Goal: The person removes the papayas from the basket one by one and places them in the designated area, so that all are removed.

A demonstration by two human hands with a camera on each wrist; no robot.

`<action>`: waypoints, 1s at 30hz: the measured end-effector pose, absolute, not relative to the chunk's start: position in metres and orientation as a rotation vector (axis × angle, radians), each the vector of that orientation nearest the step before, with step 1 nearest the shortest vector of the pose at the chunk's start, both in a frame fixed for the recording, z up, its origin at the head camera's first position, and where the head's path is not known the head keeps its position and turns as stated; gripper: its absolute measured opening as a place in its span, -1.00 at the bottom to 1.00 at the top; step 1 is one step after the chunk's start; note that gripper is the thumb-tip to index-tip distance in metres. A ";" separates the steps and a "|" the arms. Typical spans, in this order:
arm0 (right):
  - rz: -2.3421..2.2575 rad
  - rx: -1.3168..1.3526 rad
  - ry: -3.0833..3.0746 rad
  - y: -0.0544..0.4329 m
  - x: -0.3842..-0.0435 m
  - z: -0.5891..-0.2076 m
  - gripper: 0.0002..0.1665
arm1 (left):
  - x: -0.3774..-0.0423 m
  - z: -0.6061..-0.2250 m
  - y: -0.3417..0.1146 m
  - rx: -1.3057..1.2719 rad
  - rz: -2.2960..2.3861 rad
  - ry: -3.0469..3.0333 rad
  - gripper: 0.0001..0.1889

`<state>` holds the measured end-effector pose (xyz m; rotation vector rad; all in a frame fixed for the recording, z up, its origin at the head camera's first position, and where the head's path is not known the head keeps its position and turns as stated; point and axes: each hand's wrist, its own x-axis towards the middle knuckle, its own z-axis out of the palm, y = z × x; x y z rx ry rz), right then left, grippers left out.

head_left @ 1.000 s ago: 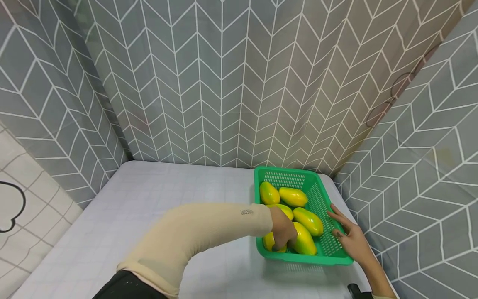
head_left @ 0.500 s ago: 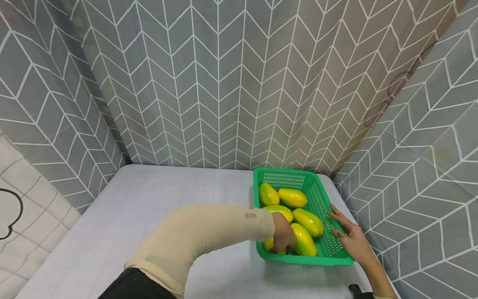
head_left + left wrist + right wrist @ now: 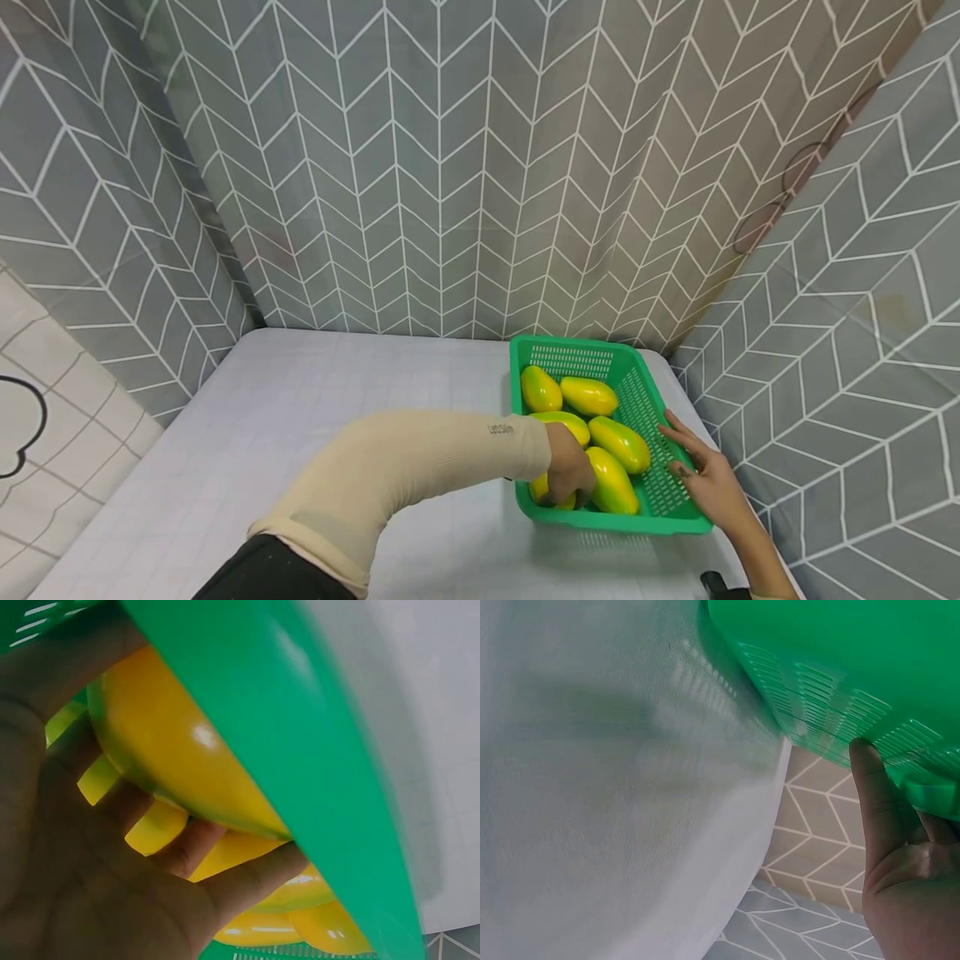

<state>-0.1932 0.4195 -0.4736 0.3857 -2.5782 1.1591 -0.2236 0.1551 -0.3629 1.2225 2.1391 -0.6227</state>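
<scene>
A green plastic basket (image 3: 577,521) with slotted walls holds several glossy yellow-green mangoes (image 3: 618,443). My left hand (image 3: 570,468), in a beige sleeve, reaches down into its near left part. There its fingers curl round a yellow mango (image 3: 172,742), seen close up in the left wrist view, just inside the green rim. In the head view the hand partly covers this mango. At the basket's right side my right hand (image 3: 705,475) grips the rim. In the right wrist view one digit (image 3: 874,795) of that hand lies against the slotted outer wall.
The basket stands on a table with a white cloth (image 3: 360,375), near its right edge. Grey chevron-patterned curtains (image 3: 442,167) enclose the table at the back and sides. A small black object (image 3: 716,583) shows beside the right wrist at the lower edge.
The left hand has shifted slightly within the basket, and its fingers have moved lower round the mango. The head view has tilted a little. The right hand keeps its place on the rim.
</scene>
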 end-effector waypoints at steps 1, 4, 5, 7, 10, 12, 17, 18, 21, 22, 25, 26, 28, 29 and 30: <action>1.161 0.383 -2.580 0.420 -0.193 -0.474 -0.30 | -0.224 -0.363 0.155 1.228 -0.626 2.142 -0.47; 1.166 0.378 -2.582 0.419 -0.194 -0.474 -0.30 | -0.227 -0.366 0.155 1.241 -0.627 2.153 -0.49; 1.168 0.378 -2.580 0.419 -0.194 -0.474 -0.30 | -0.228 -0.367 0.155 1.242 -0.624 2.156 -0.50; 1.174 0.381 -2.579 0.419 -0.194 -0.474 -0.30 | -0.231 -0.369 0.154 1.268 -0.636 2.154 -0.50; 1.178 0.384 -2.582 0.419 -0.194 -0.473 -0.29 | -0.236 -0.372 0.153 1.292 -0.622 2.120 -0.49; 1.175 0.386 -2.585 0.418 -0.194 -0.473 -0.29 | -0.238 -0.374 0.150 1.311 -0.608 2.103 -0.49; 1.178 0.397 -2.573 0.418 -0.193 -0.474 -0.29 | -0.243 -0.375 0.145 1.340 -0.556 2.108 -0.46; 1.183 0.400 -2.569 0.418 -0.193 -0.474 -0.29 | -0.243 -0.375 0.144 1.339 -0.547 2.110 -0.45; 1.180 0.403 -2.568 0.418 -0.193 -0.474 -0.29 | -0.245 -0.374 0.143 1.319 -0.518 2.118 -0.41; 1.180 0.403 -2.570 0.418 -0.193 -0.474 -0.29 | -0.246 -0.374 0.143 1.312 -0.511 2.121 -0.40; 1.169 0.396 -2.572 0.418 -0.193 -0.474 -0.30 | -0.247 -0.372 0.142 1.308 -0.499 2.124 -0.35; 1.165 0.393 -2.572 0.418 -0.193 -0.474 -0.31 | -0.248 -0.372 0.142 1.314 -0.499 2.122 -0.35; 1.157 0.386 -2.572 0.418 -0.193 -0.474 -0.31 | -0.249 -0.371 0.141 1.321 -0.493 2.120 -0.35; 1.152 0.383 -2.572 0.418 -0.193 -0.474 -0.31 | -0.249 -0.371 0.140 1.325 -0.483 2.120 -0.35; 1.148 0.380 -2.572 0.418 -0.193 -0.474 -0.32 | -0.249 -0.371 0.139 1.330 -0.473 2.121 -0.35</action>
